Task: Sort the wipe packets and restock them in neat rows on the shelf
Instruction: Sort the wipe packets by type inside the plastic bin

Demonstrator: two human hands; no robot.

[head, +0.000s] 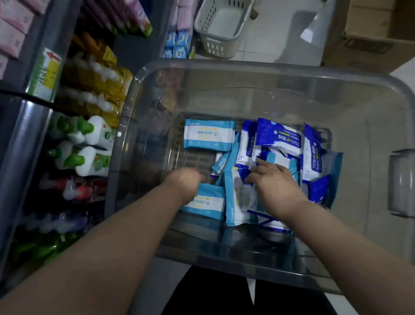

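Shelf [19, 146] left of bin [259, 70]. Left hand [184, 184] inside bin, fingers curled at pale packet [207, 203]; grip unclear. Right hand [275, 186] beside it, fingers spread flat on pile [278, 137]. Risk: glossy packets slip, kinds get mixed in rows.

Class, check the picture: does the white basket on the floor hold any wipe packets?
No, the white basket shows a bare bottom; the wipe packets lie in the clear bin.

Left of my grip I see dim shelves [13, 155] of bottles [95, 132]; beyond it, pale floor tiles [276, 17], a white basket [216, 45] and a cardboard box [356, 52] farther right.
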